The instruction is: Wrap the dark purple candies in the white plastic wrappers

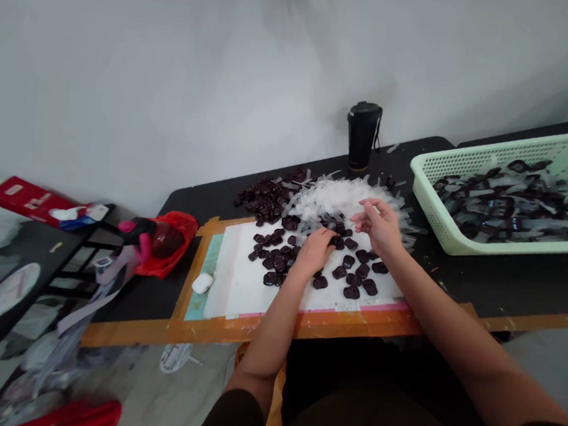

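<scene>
A small dark glossy piece [335, 242] sits at the fingertips of the left hand [314, 251], which lies palm down on the white sheet [237, 282]; whether the fingers actually pinch it or only touch it cannot be told. Around that hand, more of the same dark pieces [353, 273] are scattered across the sheet, most of them toward its far edge.

The right hand [381, 224] hovers just beyond, fingers loosely curled and narrow, over the near edge of a heap of clear plastic sleeves [333, 197]; no object can be made out in its grip.

A denser pile of dark pieces [265, 198] lies to the left of that heap, near the far edge of the black table [508, 281]. A black lidded tumbler [362, 135] stands upright at the far edge, against the wall.

At the table's right end sits a pale green perforated plastic basket [463, 230], filled with sleeved dark pieces.

Near the sheet's left edge rests a small white earbud case [202, 283], and further left, at the table's left edge, a red plastic bag [172, 249].
</scene>
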The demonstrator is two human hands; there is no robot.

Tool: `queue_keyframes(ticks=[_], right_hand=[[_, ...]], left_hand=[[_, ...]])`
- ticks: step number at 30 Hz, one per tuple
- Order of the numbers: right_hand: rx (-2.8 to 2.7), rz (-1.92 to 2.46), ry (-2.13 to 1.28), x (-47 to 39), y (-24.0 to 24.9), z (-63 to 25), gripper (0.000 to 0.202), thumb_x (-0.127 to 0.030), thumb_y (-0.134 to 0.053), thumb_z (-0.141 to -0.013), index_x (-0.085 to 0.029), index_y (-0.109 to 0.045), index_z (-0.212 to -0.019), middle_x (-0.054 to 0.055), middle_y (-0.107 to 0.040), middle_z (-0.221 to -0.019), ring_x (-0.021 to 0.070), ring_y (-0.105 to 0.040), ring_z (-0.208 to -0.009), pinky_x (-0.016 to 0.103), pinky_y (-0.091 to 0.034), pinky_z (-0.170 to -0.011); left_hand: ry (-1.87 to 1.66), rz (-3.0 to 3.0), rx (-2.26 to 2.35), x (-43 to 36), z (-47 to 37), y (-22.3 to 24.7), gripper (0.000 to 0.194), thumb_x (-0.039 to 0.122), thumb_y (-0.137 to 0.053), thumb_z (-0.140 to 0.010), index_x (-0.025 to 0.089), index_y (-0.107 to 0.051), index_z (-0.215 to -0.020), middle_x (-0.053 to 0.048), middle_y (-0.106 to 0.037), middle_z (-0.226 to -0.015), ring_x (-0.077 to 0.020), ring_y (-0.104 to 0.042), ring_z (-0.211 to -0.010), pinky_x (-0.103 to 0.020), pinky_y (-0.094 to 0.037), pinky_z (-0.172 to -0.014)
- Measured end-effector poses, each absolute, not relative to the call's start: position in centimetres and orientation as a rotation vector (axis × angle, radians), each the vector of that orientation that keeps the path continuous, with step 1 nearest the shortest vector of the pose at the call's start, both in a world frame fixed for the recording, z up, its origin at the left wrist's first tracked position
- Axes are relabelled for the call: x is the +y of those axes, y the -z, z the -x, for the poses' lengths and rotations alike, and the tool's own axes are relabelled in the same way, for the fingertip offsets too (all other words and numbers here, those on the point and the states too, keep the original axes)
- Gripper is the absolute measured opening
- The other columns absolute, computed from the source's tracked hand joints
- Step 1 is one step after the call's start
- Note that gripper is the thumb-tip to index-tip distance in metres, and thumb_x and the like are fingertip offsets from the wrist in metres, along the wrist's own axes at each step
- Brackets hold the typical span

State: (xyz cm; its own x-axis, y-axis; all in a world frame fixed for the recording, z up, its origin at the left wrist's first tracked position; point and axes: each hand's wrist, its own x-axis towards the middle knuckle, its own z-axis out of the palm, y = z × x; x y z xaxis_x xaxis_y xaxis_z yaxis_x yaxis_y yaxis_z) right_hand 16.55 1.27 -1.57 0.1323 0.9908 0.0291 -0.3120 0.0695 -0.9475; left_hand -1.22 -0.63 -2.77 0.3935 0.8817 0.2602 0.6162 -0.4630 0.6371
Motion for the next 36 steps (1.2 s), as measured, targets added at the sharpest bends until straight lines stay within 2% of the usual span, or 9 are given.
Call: queue_keyframes(ticks=[4, 8, 11, 16, 18, 24, 27, 32, 36], right_hand=[[-1.035, 0.976, -1.197, 0.9, 1.2, -16.3, 0.037, -0.053, -0.064, -0.077, -0.019, -0.060, -0.089, -0.003, -0.053, -0.054, 0.0074, -0.038, -0.041, 0.021, -0.029, -0.040], [-1.228, 0.949, -1.188, 0.5, 1.0, -15.8, 0.035, -0.052, -0.066, -0.076, -0.018, -0.067, -0.085, -0.002, -0.050, -0.057, 0.0106, -0.047, -0.054, 0.024, -0.039, -0.051], [-1.292, 0.905, -1.297, 0.3, 1.2, -15.4, 0.035, -0.052, -0.065, -0.076, -0.018, -0.067, -0.085, 0.000, -0.054, -0.063, 0.0110, -0.050, -0.057, 0.025, -0.042, -0.054], [-1.300, 0.975, -1.342, -0.1, 1.4, -14.7, 0.037, -0.050, -0.066, -0.075, -0.017, -0.065, -0.091, -0.003, -0.054, -0.062, 0.0062, -0.039, -0.043, 0.022, -0.031, -0.041], [-1.336, 0.978, -1.299, -0.3, 1.4, -14.4, 0.036, -0.049, -0.067, -0.075, -0.017, -0.065, -0.090, 0.000, -0.059, -0.066, 0.0087, -0.048, -0.049, 0.023, -0.039, -0.046], [-1.403, 0.994, -1.072, -0.5, 2.0, -14.0, 0.028, -0.046, -0.066, -0.076, -0.018, -0.064, -0.083, 0.005, -0.066, -0.077, 0.0185, -0.062, -0.072, 0.033, -0.051, -0.068], [-1.359, 0.992, -1.091, -0.5, 2.0, -14.1, 0.028, -0.045, -0.067, -0.075, -0.018, -0.065, -0.083, 0.003, -0.063, -0.075, 0.0150, -0.058, -0.065, 0.028, -0.048, -0.060], [-1.052, 0.864, -1.554, -0.4, 1.3, -14.7, 0.037, -0.044, -0.069, -0.074, -0.017, -0.068, -0.099, -0.001, -0.053, -0.068, 0.0056, -0.033, -0.047, 0.020, -0.024, -0.039], [-0.898, 0.711, -1.759, -0.2, 0.8, -15.0, 0.034, -0.038, -0.069, -0.075, -0.016, -0.068, -0.100, 0.002, -0.056, -0.079, 0.0056, -0.035, -0.054, 0.019, -0.026, -0.041]], left_hand=[[-1.085, -1.568, 1.180, -0.1, 1.2, 2.2, 0.029, 0.033, -0.071, -0.074, 0.019, -0.069, -0.099, -0.005, -0.068, -0.088, -0.0125, -0.055, -0.064, -0.027, -0.044, -0.063], [-1.199, -1.022, 0.965, 0.2, 1.1, 1.9, 0.035, 0.036, -0.074, -0.070, 0.018, -0.068, -0.099, -0.006, -0.070, -0.094, -0.0091, -0.056, -0.064, -0.022, -0.040, -0.055], [-1.233, -0.865, 0.907, 0.3, 1.1, 2.0, 0.037, 0.030, -0.078, -0.064, 0.017, -0.067, -0.097, -0.004, -0.070, -0.090, -0.0102, -0.062, -0.070, -0.022, -0.044, -0.061], [-1.308, -0.874, 0.925, 0.1, 0.7, 2.3, 0.036, 0.026, -0.078, -0.063, 0.019, -0.063, -0.096, 0.002, -0.066, -0.075, -0.0102, -0.063, -0.066, -0.022, -0.047, -0.060], [-1.319, -0.922, 0.943, -0.1, 0.3, 2.4, 0.032, 0.027, -0.076, -0.065, 0.020, -0.062, -0.094, 0.003, -0.064, -0.070, -0.0104, -0.063, -0.062, -0.023, -0.048, -0.060], [-1.306, -0.934, 0.863, -0.6, -0.3, 2.4, 0.029, 0.033, -0.072, -0.072, 0.020, -0.069, -0.098, -0.005, -0.071, -0.097, -0.0171, -0.066, -0.091, -0.033, -0.052, -0.087], [-1.295, -0.905, 0.828, -0.5, -0.1, 2.1, 0.033, 0.035, -0.073, -0.072, 0.020, -0.070, -0.101, -0.006, -0.070, -0.106, -0.0189, -0.065, -0.100, -0.035, -0.051, -0.092], [-1.291, -0.864, 0.859, -0.3, 0.2, 2.1, 0.038, 0.037, -0.076, -0.070, 0.020, -0.069, -0.102, -0.004, -0.071, -0.098, -0.0140, -0.067, -0.084, -0.031, -0.052, -0.085], [-1.305, -0.840, 0.865, -0.2, 0.2, 2.3, 0.036, 0.038, -0.076, -0.070, 0.018, -0.068, -0.098, -0.003, -0.070, -0.083, -0.0109, -0.066, -0.071, -0.027, -0.052, -0.075]])
